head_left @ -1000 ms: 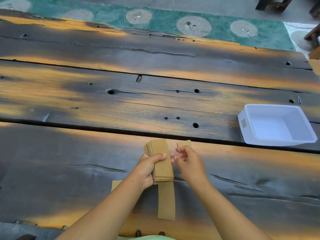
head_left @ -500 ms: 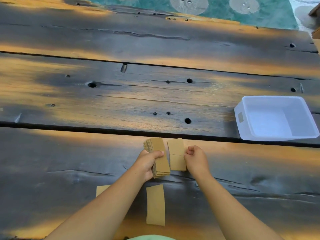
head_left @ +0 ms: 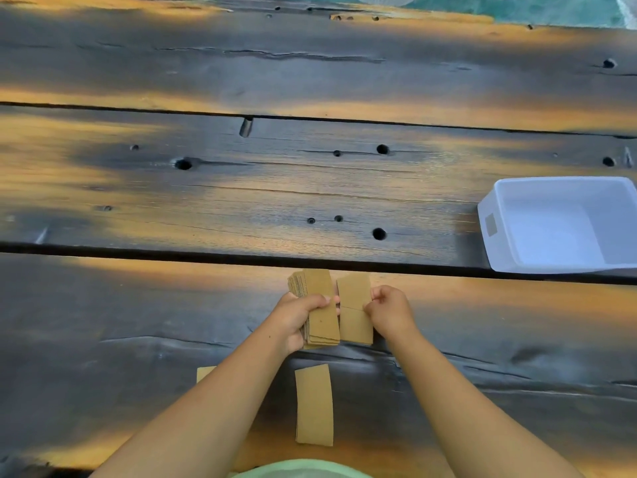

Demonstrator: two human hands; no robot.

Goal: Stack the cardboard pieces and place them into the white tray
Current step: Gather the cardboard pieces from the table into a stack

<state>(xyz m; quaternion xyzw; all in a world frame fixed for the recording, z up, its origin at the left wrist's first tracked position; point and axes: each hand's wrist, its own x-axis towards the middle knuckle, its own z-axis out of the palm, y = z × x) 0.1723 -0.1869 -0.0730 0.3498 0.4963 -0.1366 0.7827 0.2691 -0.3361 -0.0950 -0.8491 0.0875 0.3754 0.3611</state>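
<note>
My left hand (head_left: 297,317) grips a stack of brown cardboard pieces (head_left: 319,308), held a little above the table. Right beside the stack, my right hand (head_left: 391,310) pinches a single cardboard piece (head_left: 355,308) by its right edge. A loose cardboard strip (head_left: 314,405) lies flat on the table between my forearms. The corner of another cardboard piece (head_left: 205,372) shows from under my left forearm. The white tray (head_left: 496,243) stands at the right edge of view with nothing inside it.
The table is dark, weathered wooden planks (head_left: 241,201) with gaps, cracks and several bolt holes. A green patterned mat (head_left: 517,8) lies beyond the far edge. The near table edge runs just under my arms.
My right hand has brought a single cardboard piece flat alongside the stack. The view has tilted down and shifted, so the tray sits further right.
</note>
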